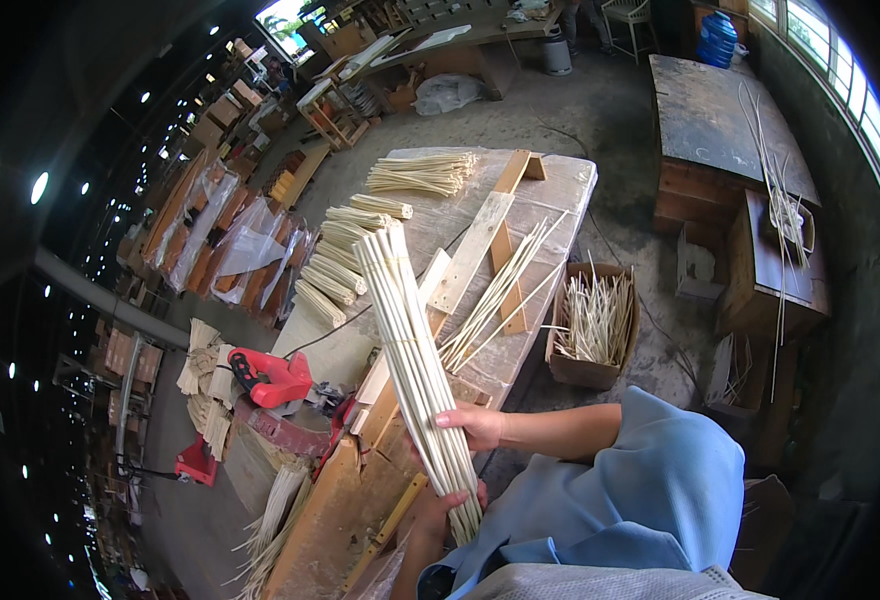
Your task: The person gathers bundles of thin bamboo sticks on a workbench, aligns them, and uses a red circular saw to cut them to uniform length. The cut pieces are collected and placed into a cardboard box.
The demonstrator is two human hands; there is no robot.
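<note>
A thick bundle of pale rattan canes (410, 350) is held slantwise in front of me, with its upper end over the workbench (540, 190). My right hand (475, 425) is closed around its lower part, thumb across the front. Closer to my body, my left hand (452, 503) grips the bundle near its lower end; some of its fingers are hidden behind the canes. To the left of the bundle is a red power saw (280, 380). Loose canes (495, 295) lie on the bench just right of the bundle.
Shorter bundles of cut canes (335, 260) line the bench's left side, with another pile (420, 172) at its far end. A wooden board (475, 250) runs along the bench. A cardboard box (592, 370) of offcuts stands to the right, near wooden cabinets (705, 190).
</note>
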